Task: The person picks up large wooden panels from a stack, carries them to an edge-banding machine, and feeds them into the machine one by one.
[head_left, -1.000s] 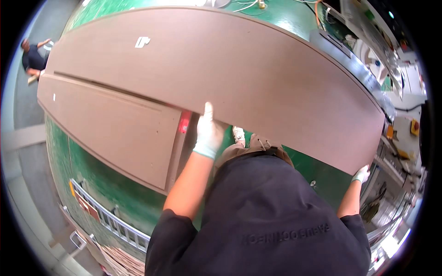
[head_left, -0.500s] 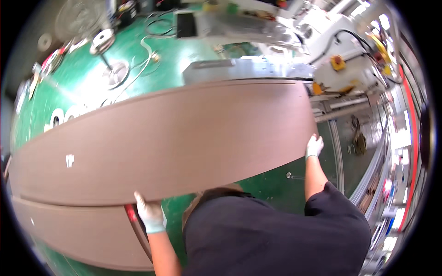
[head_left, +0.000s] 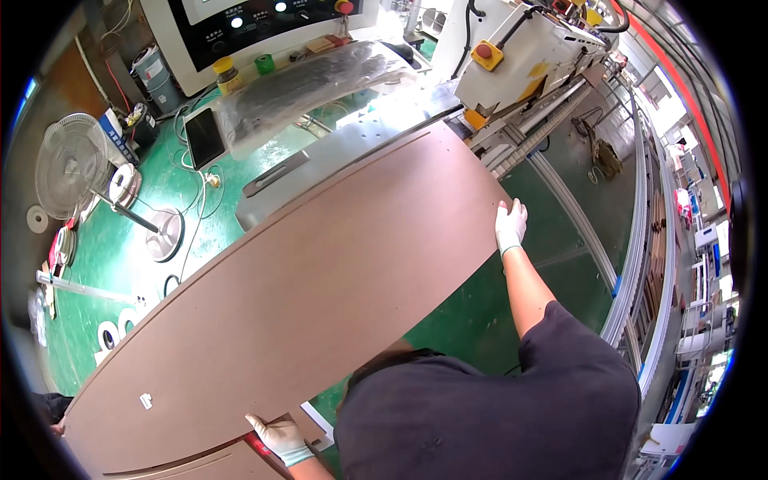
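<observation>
A long, flat brown panel [head_left: 304,288] is held aslant across the scene, from near left to far right, above the green floor [head_left: 484,308]. Its far edge is set along a metal tabletop [head_left: 340,154]; whether any weight is borne there cannot be told. At the near left, a second brown board [head_left: 228,466] is partly covered by it.

The near long edge is clamped by the gloved left hand [head_left: 280,438], the thumb laid over the upper face and the fingers hidden. The right end is clamped at its near corner by the gloved right hand [head_left: 511,226]. A co-worker [head_left: 52,408] is only partly seen beside the left end, and whether any support is given there cannot be made out.

From its length and board-like look, the panel is judged stiff, fairly heavy and awkward to swing. The smooth face could slip under a flat palm, so a grip is better taken on the edges, thumb above and fingers beneath, with the hands set well apart so that tipping is resisted. The corners are probably the easiest parts to chip, and knocks against the tabletop are best avoided.
</observation>
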A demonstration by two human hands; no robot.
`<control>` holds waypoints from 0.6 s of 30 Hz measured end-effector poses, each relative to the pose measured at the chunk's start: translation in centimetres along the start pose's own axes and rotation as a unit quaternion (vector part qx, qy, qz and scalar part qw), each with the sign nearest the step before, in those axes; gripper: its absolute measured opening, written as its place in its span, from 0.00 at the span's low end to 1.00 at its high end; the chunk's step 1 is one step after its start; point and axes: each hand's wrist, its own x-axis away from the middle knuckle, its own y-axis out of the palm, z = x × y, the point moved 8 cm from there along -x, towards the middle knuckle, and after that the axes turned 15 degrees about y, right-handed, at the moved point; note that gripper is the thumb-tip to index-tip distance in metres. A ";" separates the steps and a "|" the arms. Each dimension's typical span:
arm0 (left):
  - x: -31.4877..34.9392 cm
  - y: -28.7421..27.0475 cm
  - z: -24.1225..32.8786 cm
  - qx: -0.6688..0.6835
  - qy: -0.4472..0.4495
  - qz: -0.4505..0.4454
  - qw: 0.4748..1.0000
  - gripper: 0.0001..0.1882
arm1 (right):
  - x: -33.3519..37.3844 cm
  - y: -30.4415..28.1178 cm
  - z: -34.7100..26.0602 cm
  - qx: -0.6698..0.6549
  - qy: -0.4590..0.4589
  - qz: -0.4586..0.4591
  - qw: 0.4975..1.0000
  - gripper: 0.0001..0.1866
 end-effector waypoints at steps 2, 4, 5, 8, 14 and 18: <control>0.0 0.0 0.0 0.014 0.000 0.010 1.000 0.27 | -0.1 0.0 -0.1 0.005 0.005 -0.010 1.000 0.34; -0.2 -0.1 -0.3 0.017 -0.009 0.031 0.999 0.27 | -0.3 0.4 0.2 0.007 0.011 -0.021 1.000 0.35; -0.3 -0.1 -0.4 0.023 -0.019 0.051 0.998 0.27 | -0.6 0.4 0.4 0.001 0.004 -0.011 1.000 0.35; -0.5 0.6 -0.5 0.020 -0.019 0.082 0.996 0.28 | -1.0 0.8 0.5 -0.010 -0.004 -0.002 1.000 0.35; -0.9 0.6 -0.4 -0.011 -0.034 0.140 0.990 0.30 | -1.5 0.9 0.8 -0.041 -0.005 -0.011 0.999 0.35; -2.6 -2.1 0.3 -0.375 0.008 -0.047 0.926 0.52 | -3.0 0.3 1.6 -0.038 -0.010 0.005 0.999 0.35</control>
